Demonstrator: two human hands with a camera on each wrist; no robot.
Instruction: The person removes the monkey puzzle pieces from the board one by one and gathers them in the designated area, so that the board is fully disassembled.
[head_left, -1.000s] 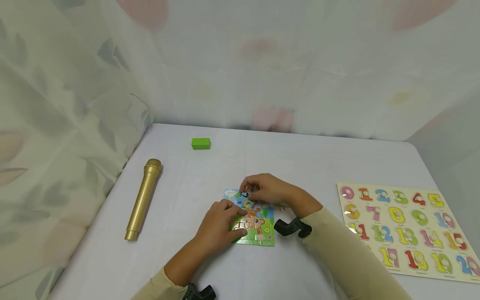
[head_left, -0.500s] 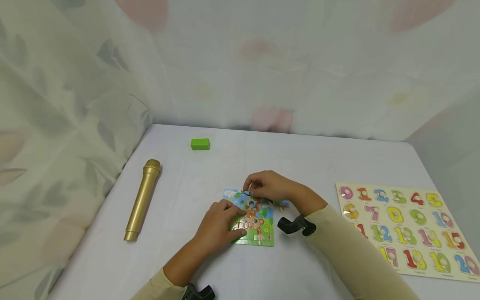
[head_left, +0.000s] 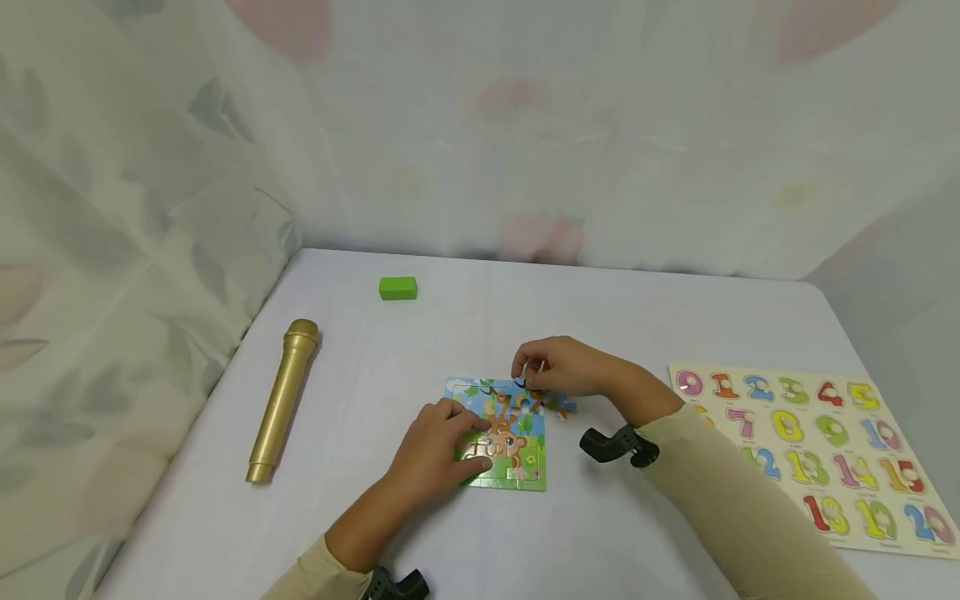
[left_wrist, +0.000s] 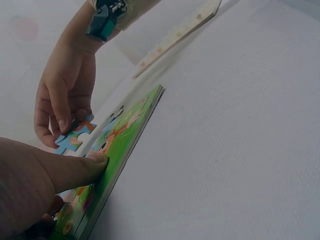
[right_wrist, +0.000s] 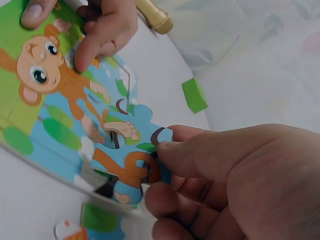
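A monkey jigsaw puzzle (head_left: pixel 517 467) in a flat tray lies mid-table. My left hand (head_left: pixel 433 442) rests on its left side, thumb and fingers spread over the picture; in the left wrist view the thumb (left_wrist: pixel 80 170) presses near the edge. Thumb and fingers of my right hand (head_left: pixel 572 367) pinch a blue puzzle piece with a brown tail (right_wrist: pixel 132 165). That piece is tilted above the puzzle's upper right corner, where a dark gap shows below it. Another loose piece (right_wrist: pixel 102 220) lies just beside the tray, partly cut off in the right wrist view.
A gold microphone (head_left: pixel 283 404) lies at the left of the white table (head_left: pixel 360 517). Toward the back is a green block (head_left: pixel 398 288). On the right, a number board (head_left: pixel 813 442) lies partly under my right sleeve (head_left: pixel 742 492). Patterned cloth (head_left: pixel 480 125) hangs behind.
My right hand has moved right along the puzzle's top edge with the piece, uncovering more of the picture. The left hand has stayed in place.
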